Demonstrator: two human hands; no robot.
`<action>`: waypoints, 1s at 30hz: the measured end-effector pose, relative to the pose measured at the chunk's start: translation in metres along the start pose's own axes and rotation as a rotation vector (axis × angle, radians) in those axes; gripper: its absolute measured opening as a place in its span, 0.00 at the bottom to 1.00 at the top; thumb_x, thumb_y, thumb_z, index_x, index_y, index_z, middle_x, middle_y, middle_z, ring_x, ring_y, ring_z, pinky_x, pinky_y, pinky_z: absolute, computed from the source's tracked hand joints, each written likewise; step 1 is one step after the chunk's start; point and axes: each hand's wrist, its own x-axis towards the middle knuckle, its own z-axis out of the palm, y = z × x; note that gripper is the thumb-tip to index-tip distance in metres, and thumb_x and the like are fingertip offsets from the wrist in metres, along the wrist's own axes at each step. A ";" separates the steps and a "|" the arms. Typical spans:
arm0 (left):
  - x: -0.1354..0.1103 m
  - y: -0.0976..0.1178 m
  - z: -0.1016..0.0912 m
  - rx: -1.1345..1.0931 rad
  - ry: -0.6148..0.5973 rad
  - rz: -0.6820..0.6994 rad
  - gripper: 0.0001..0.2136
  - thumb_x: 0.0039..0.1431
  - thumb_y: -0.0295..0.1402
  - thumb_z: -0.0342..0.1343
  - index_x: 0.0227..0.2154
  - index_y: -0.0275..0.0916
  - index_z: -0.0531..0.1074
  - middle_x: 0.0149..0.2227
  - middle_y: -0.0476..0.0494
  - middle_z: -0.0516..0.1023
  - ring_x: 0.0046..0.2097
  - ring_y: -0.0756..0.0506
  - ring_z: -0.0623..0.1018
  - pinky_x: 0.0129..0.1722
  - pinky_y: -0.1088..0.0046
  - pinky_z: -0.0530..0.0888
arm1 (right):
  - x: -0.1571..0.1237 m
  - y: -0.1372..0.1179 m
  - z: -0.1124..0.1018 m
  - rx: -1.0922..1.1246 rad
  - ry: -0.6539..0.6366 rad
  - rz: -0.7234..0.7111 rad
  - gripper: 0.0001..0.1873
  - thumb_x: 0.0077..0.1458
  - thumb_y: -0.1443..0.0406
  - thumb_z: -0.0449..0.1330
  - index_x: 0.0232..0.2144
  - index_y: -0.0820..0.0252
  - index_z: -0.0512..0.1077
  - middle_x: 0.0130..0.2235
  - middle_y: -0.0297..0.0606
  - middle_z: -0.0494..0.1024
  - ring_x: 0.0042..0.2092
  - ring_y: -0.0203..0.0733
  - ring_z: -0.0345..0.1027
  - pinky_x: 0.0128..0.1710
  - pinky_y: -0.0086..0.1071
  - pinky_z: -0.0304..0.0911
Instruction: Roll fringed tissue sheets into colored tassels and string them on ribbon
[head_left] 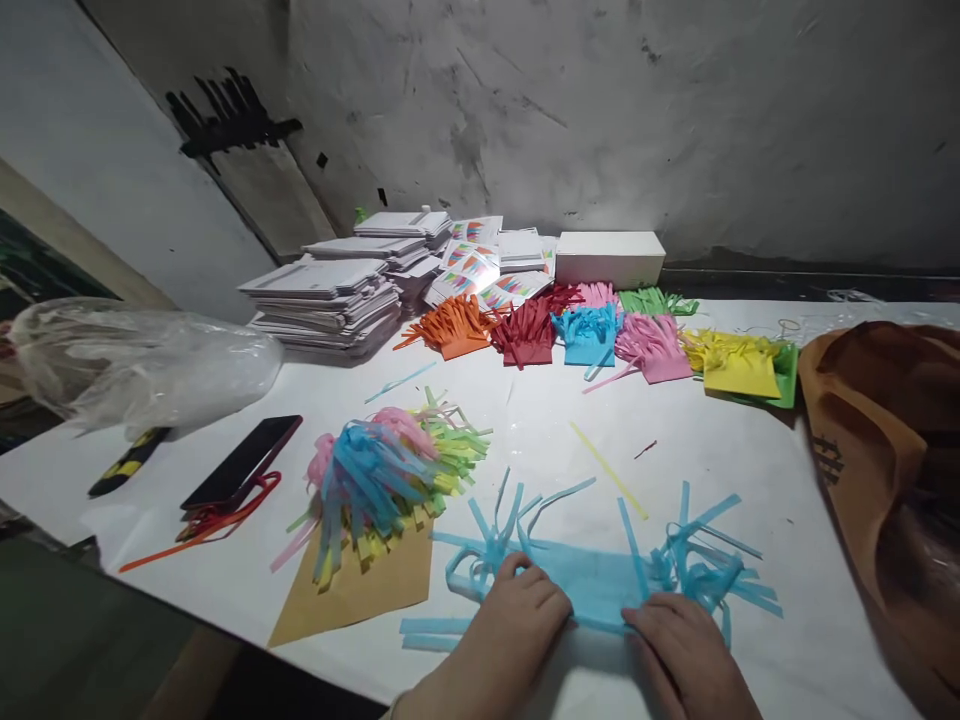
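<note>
A sheet of light-blue tissue paper (pixel 592 575) lies on the white table in front of me, with cut fringe strips spreading from both its left and right ends. My left hand (pixel 521 615) is closed on its near edge, left of the middle. On the same edge, a little to the right, the fingers of my right hand (pixel 679 630) are closed too. The fringe at each end lies loose and partly tangled around my hands. Left of these, a pile of blue, pink, yellow and green fringed tissue (pixel 375 465) rests on a brown paper sheet (pixel 382 580).
Folded fringed bundles, such as an orange bundle (pixel 454 325) and a yellow bundle (pixel 739 362), line the back. Behind stand stacked white packets (pixel 322 300) and a white box (pixel 609 258). A phone (pixel 244 465), a cutter (pixel 129 462) and a plastic bag (pixel 150 360) lie left; a brown bag (pixel 862 440) stands right.
</note>
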 end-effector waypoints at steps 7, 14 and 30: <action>0.039 0.002 -0.025 0.113 -0.245 -0.388 0.14 0.71 0.31 0.47 0.29 0.38 0.74 0.29 0.45 0.81 0.33 0.41 0.80 0.40 0.63 0.67 | 0.023 -0.003 0.018 -0.228 -0.072 0.322 0.18 0.72 0.63 0.43 0.31 0.55 0.65 0.24 0.33 0.69 0.26 0.45 0.66 0.31 0.39 0.56; 0.053 0.000 -0.019 0.171 -0.272 -0.441 0.15 0.70 0.33 0.46 0.34 0.36 0.77 0.31 0.37 0.83 0.34 0.34 0.82 0.41 0.55 0.69 | 0.038 -0.005 0.012 -0.356 -0.030 0.334 0.12 0.68 0.69 0.47 0.39 0.62 0.71 0.25 0.39 0.72 0.28 0.52 0.68 0.36 0.48 0.56; 0.015 -0.002 -0.005 0.164 0.243 0.109 0.07 0.61 0.30 0.61 0.42 0.43 0.71 0.43 0.47 0.79 0.48 0.41 0.74 0.62 0.51 0.52 | 0.032 -0.019 0.022 0.107 0.185 0.044 0.15 0.70 0.67 0.48 0.38 0.59 0.74 0.34 0.36 0.77 0.36 0.40 0.69 0.50 0.40 0.55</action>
